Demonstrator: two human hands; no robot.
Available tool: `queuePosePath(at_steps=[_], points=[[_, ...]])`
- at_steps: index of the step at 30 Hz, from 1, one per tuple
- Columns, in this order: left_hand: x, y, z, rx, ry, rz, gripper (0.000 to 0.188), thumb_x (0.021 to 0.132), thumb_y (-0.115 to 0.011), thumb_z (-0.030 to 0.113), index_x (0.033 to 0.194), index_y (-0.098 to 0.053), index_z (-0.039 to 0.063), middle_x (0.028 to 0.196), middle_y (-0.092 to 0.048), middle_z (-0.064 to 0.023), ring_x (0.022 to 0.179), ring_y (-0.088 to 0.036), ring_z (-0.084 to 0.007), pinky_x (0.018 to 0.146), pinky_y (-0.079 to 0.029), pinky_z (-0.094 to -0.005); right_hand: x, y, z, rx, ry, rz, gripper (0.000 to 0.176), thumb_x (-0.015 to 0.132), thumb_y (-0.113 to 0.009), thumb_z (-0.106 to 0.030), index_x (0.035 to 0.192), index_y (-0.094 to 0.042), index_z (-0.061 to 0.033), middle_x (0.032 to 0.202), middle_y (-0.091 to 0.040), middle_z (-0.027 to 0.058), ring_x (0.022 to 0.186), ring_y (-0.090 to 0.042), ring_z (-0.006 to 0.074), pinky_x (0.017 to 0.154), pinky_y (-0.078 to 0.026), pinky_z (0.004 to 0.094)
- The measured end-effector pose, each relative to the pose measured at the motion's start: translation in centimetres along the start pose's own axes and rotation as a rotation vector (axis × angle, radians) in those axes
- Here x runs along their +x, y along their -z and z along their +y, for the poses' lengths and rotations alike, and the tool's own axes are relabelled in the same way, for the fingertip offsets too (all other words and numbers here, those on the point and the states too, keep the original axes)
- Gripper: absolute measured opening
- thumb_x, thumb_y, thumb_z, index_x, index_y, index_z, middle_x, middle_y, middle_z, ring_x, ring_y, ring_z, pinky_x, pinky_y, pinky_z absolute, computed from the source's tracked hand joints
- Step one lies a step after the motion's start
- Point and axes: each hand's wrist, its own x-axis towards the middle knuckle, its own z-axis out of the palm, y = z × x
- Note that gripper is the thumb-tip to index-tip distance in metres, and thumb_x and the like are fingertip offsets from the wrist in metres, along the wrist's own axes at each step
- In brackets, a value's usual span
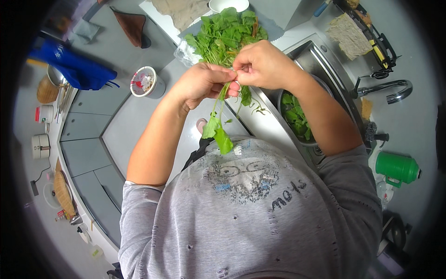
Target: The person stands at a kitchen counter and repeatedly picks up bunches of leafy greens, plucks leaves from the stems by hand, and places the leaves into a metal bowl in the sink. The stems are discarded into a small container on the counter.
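Note:
Between the fingers of my left hand (209, 80) hangs a sprig of leafy greens (219, 134), its leaves pointing down toward my shirt. My right hand (261, 66) pinches the stem end, and its fingertips meet those of the left. Just beyond both hands, a large heap of leafy greens (226, 29) lies on a grey sheet (275, 29) and clear plastic (186, 54). Loose leaf bits (259, 108) are scattered on the white counter (268, 120) under my right hand. More greens (295, 113) sit in a metal pot (306, 142) in the sink, partly hidden by my right forearm.
The steel sink (308, 57) with its curved faucet (386, 90) is on the right, a green jug (397, 167) nearer me. A waste bucket (148, 82) stands on the floor at left. A white bowl (229, 5) is behind the heap. Grey cabinets (89, 125) line the left.

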Motion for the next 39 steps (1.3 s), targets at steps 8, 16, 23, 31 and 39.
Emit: queuePosePath(at_steps=[8, 16, 23, 31, 39], points=[[-3.4, 4.0, 0.6, 0.117, -0.131, 0.289, 0.029, 0.087, -0.061, 0.025, 0.105, -0.064, 0.002, 0.091, -0.066, -0.0066, 0.087, -0.061, -0.0146, 0.079, -0.047, -0.0293, -5.3, -7.4, 7.5, -0.058, -0.379, -0.020, 0.012, 0.074, -0.063, -0.013, 0.079, -0.069, -0.0031, 0.080, -0.064, 0.0172, 0.072, -0.063, 0.0299, 0.067, -0.050, 0.0367], [-3.6, 1.8, 0.8, 0.316, -0.304, 0.256, 0.030, 0.086, -0.062, 0.024, 0.104, -0.065, 0.000, 0.089, -0.066, -0.0048, 0.084, -0.058, -0.0108, 0.078, -0.045, -0.0289, -6.8, -7.9, 5.4, 0.194, -0.549, 0.093, 0.036, 0.070, -0.074, -0.017, 0.103, -0.064, -0.0050, 0.097, -0.064, 0.0116, 0.086, -0.063, 0.0225, 0.073, -0.050, 0.0356], [0.0, -4.5, 2.4, 0.065, -0.224, -0.165, 0.033, 0.090, -0.056, 0.029, 0.109, -0.060, 0.002, 0.097, -0.065, -0.0070, 0.084, -0.060, -0.0135, 0.075, -0.048, -0.0257, -5.4, -3.7, 0.9, 1.028, -0.233, 0.199, 0.058, 0.075, -0.071, -0.004, 0.126, -0.045, -0.0028, 0.104, -0.061, 0.0083, 0.096, -0.059, 0.0158, 0.083, -0.049, 0.0277], [3.0, -6.4, 2.5, 0.154, -0.196, -0.103, 0.037, 0.091, -0.056, 0.023, 0.122, -0.052, 0.002, 0.095, -0.066, -0.0075, 0.088, -0.064, -0.0139, 0.076, -0.049, -0.0246, -9.8, -0.3, 4.7, 0.768, -0.674, 0.254, 0.027, 0.084, -0.062, -0.010, 0.107, -0.060, 0.0029, 0.081, -0.060, 0.0016, 0.063, -0.050, 0.0069, 0.060, -0.042, 0.0198], [2.1, -2.0, 0.2, 0.320, -0.369, 0.082, 0.057, 0.085, -0.063, 0.022, 0.131, -0.041, -0.003, 0.092, -0.065, -0.0111, 0.081, -0.064, -0.0158, 0.074, -0.049, -0.0260, -18.0, 2.1, 11.2, -0.167, -0.933, 0.310, 0.034, 0.084, -0.063, -0.014, 0.115, -0.057, 0.0011, 0.098, -0.064, 0.0088, 0.082, -0.060, 0.0117, 0.072, -0.046, 0.0216]])
